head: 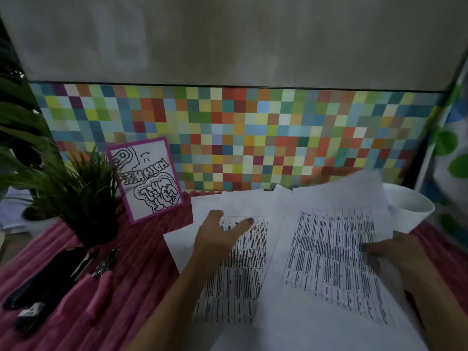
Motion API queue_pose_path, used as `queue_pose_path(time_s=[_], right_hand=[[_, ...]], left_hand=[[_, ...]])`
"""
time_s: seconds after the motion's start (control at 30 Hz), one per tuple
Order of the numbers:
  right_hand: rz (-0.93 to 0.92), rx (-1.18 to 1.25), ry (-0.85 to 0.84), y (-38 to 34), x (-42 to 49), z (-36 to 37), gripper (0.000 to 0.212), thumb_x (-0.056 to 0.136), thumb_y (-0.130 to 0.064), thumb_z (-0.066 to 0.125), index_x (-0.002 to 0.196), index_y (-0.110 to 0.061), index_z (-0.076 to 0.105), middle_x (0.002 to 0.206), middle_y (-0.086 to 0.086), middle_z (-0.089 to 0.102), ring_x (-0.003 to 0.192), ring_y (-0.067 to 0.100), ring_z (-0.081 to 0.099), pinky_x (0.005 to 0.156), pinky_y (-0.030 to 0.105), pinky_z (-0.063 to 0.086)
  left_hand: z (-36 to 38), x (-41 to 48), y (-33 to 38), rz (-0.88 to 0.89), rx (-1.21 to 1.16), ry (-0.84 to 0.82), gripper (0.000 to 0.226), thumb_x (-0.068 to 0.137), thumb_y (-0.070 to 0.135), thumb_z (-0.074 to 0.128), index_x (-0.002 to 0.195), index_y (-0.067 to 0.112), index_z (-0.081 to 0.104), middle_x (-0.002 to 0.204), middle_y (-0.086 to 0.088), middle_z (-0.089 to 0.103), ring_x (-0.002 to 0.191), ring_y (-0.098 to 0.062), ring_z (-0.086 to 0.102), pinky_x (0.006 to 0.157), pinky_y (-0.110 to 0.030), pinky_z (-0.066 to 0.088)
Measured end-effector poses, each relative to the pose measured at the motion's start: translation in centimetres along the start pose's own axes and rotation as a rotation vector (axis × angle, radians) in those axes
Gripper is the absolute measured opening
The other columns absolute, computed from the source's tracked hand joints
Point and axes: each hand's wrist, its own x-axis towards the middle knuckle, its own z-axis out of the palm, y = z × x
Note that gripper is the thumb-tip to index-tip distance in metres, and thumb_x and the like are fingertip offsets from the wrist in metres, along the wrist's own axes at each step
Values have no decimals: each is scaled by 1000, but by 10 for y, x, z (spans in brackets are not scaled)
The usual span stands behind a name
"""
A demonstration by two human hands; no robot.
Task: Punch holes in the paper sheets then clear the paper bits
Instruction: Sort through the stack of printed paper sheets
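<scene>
Several printed paper sheets (235, 282) with dense tables lie spread on the pink ribbed table cover. My left hand (217, 239) rests flat on the left sheet, fingers straight and thumb out. My right hand (395, 252) pinches the right edge of a top sheet (334, 244), which is lifted and tilted above the others. A pink-handled hole punch (101, 282) lies at the left on the cover, apart from both hands. No paper bits are visible.
A black stapler-like tool (43, 282) lies at the far left beside the punch. A potted grass plant (83, 198) and a purple-framed doodle card (148, 178) stand behind. A white bowl (410, 206) sits at the back right. A colourful checkered wall (253, 133) closes the back.
</scene>
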Motion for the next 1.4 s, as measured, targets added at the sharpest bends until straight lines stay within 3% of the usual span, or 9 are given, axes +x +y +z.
queue_pose_path(time_s=[0.27,0.4,0.53,0.67,0.8,0.93,1.07,1.17,1.4], right_hand=[[-45,111,-115,3,-5,20,40,72,19,67,107,0,66,95,16,70,84,32,67,86,42,51],[-155,61,-74,2,-6,25,38,71,16,69,103,-5,68,96,15,71,84,32,69,87,46,53],[-118,229,-102,3,-2,18,48,69,18,67,113,-3,65,105,19,71,96,39,69,88,56,53],[-81,329,-125,-3,-5,19,51,60,7,78,107,9,56,105,22,64,109,42,61,72,30,59],[-35,364,-216,-16,-10,15,24,73,10,70,75,1,48,92,10,55,93,20,55,113,38,34],[23,339,-259,-12,-4,4,18,88,17,48,78,3,54,111,15,59,110,21,52,114,32,26],[54,346,-278,-14,-5,6,11,84,11,59,75,5,55,100,12,61,92,11,55,110,30,32],[107,349,-375,-7,-3,8,23,59,-5,81,76,7,71,107,16,67,98,21,64,91,30,51],[-88,281,-481,-8,-19,38,54,80,8,67,131,-1,53,124,9,65,107,25,66,91,29,55]], left_hand=[[29,-9,-3,136,244,-309,60,99,31,55,152,17,31,159,-1,30,146,-18,28,115,-25,21],[27,-13,-9,225,313,-15,45,97,18,54,140,8,49,144,-11,52,132,-24,48,111,-20,30],[6,-4,-12,48,631,95,96,81,55,69,149,4,24,151,-16,34,137,-34,37,110,-42,35],[-8,7,-9,-100,522,67,112,69,51,83,147,0,20,149,-17,34,138,-37,32,111,-44,32],[-13,14,-15,-167,544,98,116,60,58,85,144,2,25,147,-18,36,137,-36,33,108,-46,36],[-21,18,-19,-157,547,129,114,60,64,81,145,7,30,148,-15,38,138,-35,30,110,-45,30],[-28,22,-20,6,93,196,43,72,43,84,97,15,61,94,5,66,96,-16,61,79,-25,48],[-22,20,-11,130,-257,127,37,90,22,71,65,19,44,51,16,46,49,1,41,49,-15,32],[14,-2,22,-72,-654,-41,39,100,44,47,132,24,57,119,16,58,112,-5,58,100,-26,41]])
